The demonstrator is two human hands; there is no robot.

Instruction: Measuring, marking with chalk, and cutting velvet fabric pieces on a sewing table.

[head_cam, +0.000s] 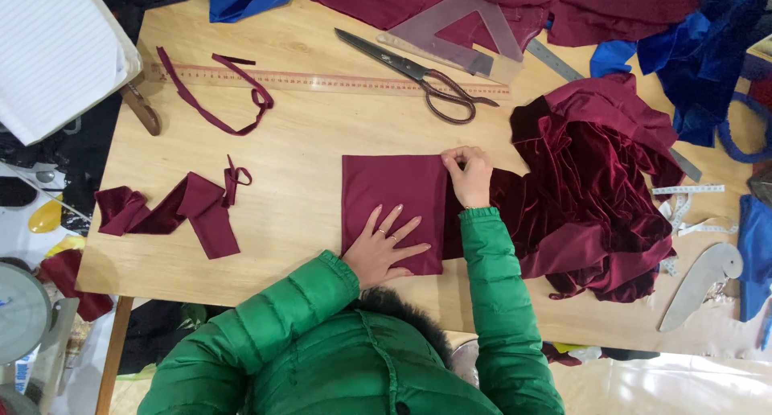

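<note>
A folded square of dark red fabric (392,191) lies flat on the wooden table (297,133). My left hand (383,248) rests palm down on its near part, fingers spread. My right hand (467,175) pinches the square's upper right corner, fingers curled on the fold. To the right, the same fabric runs into a crumpled heap of dark red velvet (599,186). Both arms wear green padded sleeves.
Large scissors (418,73), a long wooden ruler (322,81) and a clear set square (466,30) lie at the back. Red fabric scraps (173,210) and a thin strip (217,101) sit left. Blue cloth (708,45), a measuring tape (687,194) and a curved template (700,282) lie right.
</note>
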